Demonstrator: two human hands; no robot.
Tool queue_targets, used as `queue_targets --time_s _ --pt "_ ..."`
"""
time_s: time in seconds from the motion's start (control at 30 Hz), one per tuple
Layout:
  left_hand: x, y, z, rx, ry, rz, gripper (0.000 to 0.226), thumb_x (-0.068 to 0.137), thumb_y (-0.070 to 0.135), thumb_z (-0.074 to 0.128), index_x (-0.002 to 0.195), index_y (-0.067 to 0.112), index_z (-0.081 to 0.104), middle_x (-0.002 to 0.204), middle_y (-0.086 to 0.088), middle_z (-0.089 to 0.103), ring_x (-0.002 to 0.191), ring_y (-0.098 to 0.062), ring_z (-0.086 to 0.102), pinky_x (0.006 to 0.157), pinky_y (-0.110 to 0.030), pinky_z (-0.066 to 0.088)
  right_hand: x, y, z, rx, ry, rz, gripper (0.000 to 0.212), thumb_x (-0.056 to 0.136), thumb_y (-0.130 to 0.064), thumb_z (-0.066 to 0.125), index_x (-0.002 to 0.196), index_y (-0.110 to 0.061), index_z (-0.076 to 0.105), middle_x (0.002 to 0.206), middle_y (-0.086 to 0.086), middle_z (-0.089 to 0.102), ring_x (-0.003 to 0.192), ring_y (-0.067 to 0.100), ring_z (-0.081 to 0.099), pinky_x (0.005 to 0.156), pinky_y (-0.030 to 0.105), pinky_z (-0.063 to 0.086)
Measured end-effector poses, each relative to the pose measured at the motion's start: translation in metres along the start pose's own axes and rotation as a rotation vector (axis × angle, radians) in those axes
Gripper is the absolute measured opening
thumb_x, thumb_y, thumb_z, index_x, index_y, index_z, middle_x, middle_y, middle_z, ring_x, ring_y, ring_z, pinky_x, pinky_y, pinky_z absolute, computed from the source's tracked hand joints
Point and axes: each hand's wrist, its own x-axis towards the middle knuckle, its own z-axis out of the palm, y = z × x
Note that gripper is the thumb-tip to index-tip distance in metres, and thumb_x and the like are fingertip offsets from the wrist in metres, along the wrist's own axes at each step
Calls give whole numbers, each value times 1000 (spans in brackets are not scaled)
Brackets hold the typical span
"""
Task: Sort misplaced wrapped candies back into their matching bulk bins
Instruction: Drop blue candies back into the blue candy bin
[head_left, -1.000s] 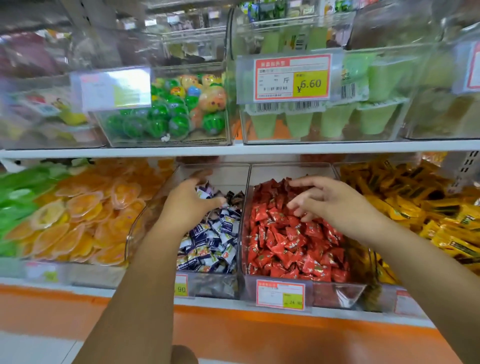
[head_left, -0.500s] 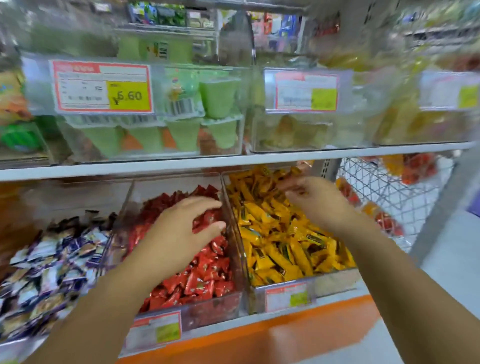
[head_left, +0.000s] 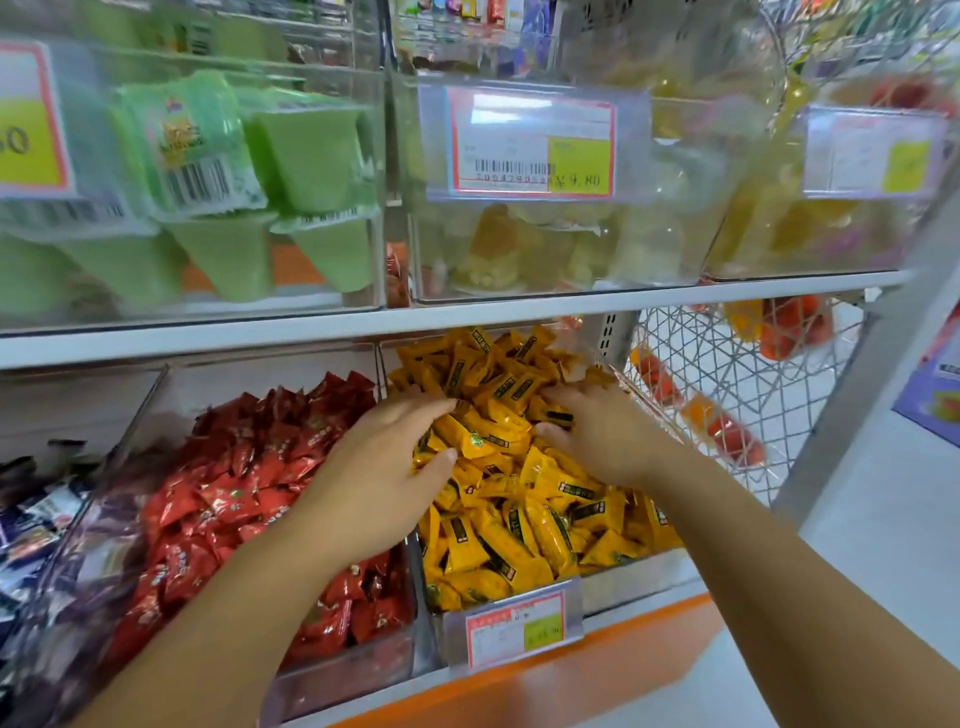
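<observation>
Where both hands reach: a clear plastic bin (head_left: 638, 584) on the lower shelf, heaped with yellow wrapped candies (head_left: 511, 535) that have dark label strips.
Left hand (head_left: 382, 467): half open over the wall between two bins, fingers loosely curved, with fingertips and thumb touching the yellow pile; whether it has hold of any wrapper I cannot tell.
Right hand (head_left: 605, 439): palm down on the yellow pile near the bin's right wall, fingertips sunk among the wrappers; whether it has hold of anything I cannot tell.
Neighbouring bin: a clear plastic bin (head_left: 343, 675) just left of the yellow one, filled with red wrapped candies (head_left: 234, 493).
Far left: blue-and-white wrapped candies (head_left: 36, 519), blurred, at the edge of view.
Yellow bin's front: a red-bordered paper price tag (head_left: 514, 629) in a clear holder.
Upper shelf, left: a clear box (head_left: 363, 270) holding pale green sealed jelly cups (head_left: 311, 150), some with the foil side forward and some upside down.
Upper shelf, middle: a clear box (head_left: 670, 260) with pale yellow contents too blurred to name, and a barcode price card (head_left: 530, 143) on its front.
Upper shelf, right: a clear box (head_left: 883, 260) of amber-yellow contents, also blurred.
Right of the shelving: a white wire basket (head_left: 727, 364) with red and orange packets (head_left: 732, 436) inside.
</observation>
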Motion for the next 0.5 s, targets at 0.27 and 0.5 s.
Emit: queue_targets --time_s 0.27,0.5 --pt "1 2 1 5 34 -35 54 97 34 48 148 34 29 153 12 30 142 -7 22 117 -28 18 1 -48 13 240 97 -202 46 97 -21 52 142 -19 43 139 5 48 131 25 38 110 34 30" --pt "1 1 -1 7 29 -44 56 97 29 51 148 36 28 153 15 29 142 -6 21 116 -26 17 -13 -33 -44 352 -8 -245 31 101 -24 45 129 -27 60 132 -9 59 116 7 55 91 16 39"
